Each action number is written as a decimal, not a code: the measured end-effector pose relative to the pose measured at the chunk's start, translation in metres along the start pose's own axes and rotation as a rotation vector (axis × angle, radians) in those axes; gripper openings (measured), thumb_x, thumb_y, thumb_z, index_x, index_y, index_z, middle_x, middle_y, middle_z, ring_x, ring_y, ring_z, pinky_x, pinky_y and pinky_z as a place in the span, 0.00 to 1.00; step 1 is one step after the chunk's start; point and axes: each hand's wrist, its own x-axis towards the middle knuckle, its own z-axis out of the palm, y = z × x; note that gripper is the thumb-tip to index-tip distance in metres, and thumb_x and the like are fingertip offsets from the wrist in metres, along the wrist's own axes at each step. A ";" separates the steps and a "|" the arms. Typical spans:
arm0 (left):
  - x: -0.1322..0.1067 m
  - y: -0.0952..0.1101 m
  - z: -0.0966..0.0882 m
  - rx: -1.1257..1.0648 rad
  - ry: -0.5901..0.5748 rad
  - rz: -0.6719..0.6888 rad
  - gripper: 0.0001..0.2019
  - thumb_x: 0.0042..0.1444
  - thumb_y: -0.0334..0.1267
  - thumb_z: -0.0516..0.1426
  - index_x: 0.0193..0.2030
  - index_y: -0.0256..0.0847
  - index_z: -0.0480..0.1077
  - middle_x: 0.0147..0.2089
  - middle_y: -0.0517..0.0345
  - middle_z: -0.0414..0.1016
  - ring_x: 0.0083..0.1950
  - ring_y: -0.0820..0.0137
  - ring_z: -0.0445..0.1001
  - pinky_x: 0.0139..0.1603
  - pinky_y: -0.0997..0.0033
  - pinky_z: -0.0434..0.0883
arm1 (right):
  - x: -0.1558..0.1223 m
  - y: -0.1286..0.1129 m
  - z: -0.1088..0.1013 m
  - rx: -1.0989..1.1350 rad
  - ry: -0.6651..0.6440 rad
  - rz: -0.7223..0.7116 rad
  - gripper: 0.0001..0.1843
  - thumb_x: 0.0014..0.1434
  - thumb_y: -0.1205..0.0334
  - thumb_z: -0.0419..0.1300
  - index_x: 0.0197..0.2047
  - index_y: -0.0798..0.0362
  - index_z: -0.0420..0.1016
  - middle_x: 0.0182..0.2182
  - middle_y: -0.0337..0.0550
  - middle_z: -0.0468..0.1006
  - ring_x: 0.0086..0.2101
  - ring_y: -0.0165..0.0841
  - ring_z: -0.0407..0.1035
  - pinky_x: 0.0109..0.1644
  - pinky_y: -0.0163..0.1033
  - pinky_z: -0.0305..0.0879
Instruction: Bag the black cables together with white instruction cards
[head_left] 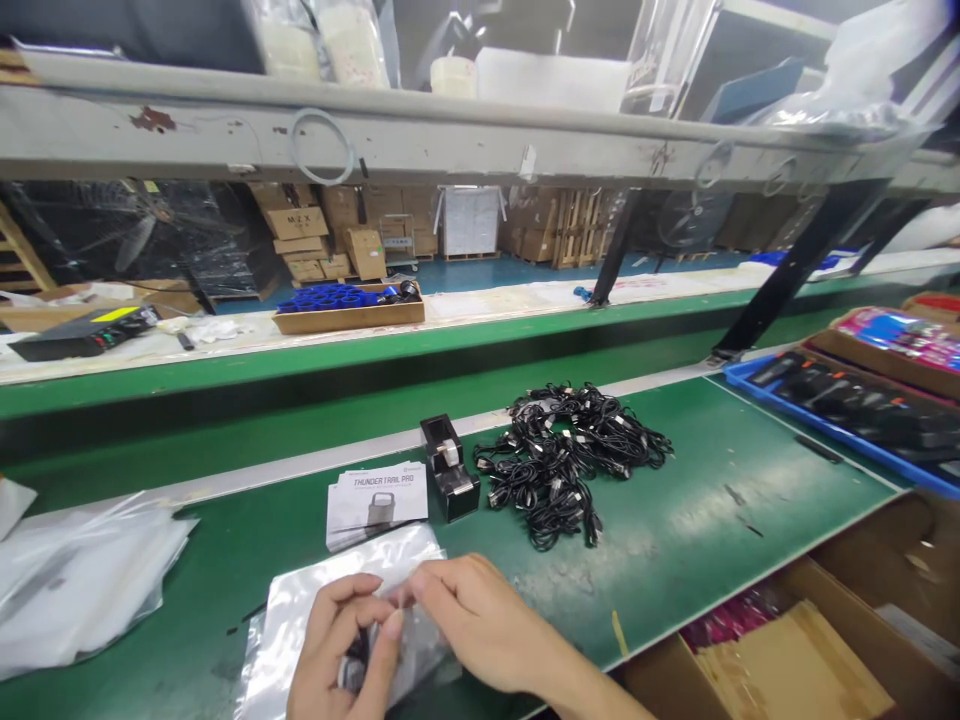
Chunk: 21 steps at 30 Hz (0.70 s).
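Observation:
Near the front edge of the green bench, my left hand (337,650) and my right hand (487,625) meet over a small clear plastic bag (420,650). My left fingers and thumb grip the bag, and my right thumb and forefinger pinch its upper edge. Something dark, perhaps a coiled cable, shows behind my left fingers; it is mostly hidden. Under my hands lies a stack of clear bags (300,590). Just beyond are printed leaflets (349,505) and a black tape dispenser (456,490). To their right spreads a heap of black cables (562,455).
More plastic bags (90,580) lie at left. A blue tray (739,372) of black devices stands at right. Below the bench's right edge is an open carton (795,660). A raised ledge (510,345) carries a cardboard tray (352,317) of blue parts.

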 end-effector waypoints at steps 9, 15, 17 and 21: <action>0.023 -0.002 -0.025 -0.327 0.127 -0.120 0.19 0.43 0.57 0.57 0.37 0.48 0.67 0.49 0.58 0.67 0.54 0.63 0.63 0.55 0.65 0.57 | 0.037 -0.046 -0.041 -0.199 -0.167 -0.445 0.06 0.52 0.59 0.61 0.30 0.52 0.74 0.27 0.35 0.75 0.36 0.29 0.64 0.44 0.31 0.58; 0.011 -0.020 -0.007 -0.705 -0.203 -0.342 0.38 0.27 0.60 0.63 0.47 0.45 0.67 0.36 0.52 0.76 0.41 0.58 0.74 0.38 0.61 0.69 | 0.035 -0.059 -0.059 -0.145 -0.326 -0.596 0.04 0.49 0.63 0.63 0.28 0.53 0.73 0.33 0.36 0.75 0.38 0.27 0.67 0.49 0.32 0.58; 0.003 -0.024 -0.004 -0.785 -0.324 -0.402 0.37 0.25 0.56 0.66 0.46 0.45 0.67 0.31 0.56 0.75 0.35 0.63 0.75 0.35 0.64 0.69 | 0.029 -0.059 -0.064 -0.140 -0.362 -0.583 0.06 0.45 0.63 0.66 0.26 0.53 0.72 0.39 0.38 0.74 0.41 0.28 0.67 0.50 0.31 0.58; -0.001 -0.027 -0.009 -0.708 -0.371 -0.359 0.20 0.34 0.56 0.63 0.25 0.40 0.73 0.22 0.60 0.70 0.25 0.71 0.69 0.28 0.72 0.66 | 0.015 -0.056 -0.076 -0.200 -0.356 -0.509 0.06 0.45 0.61 0.66 0.24 0.53 0.74 0.47 0.43 0.68 0.48 0.33 0.63 0.49 0.34 0.59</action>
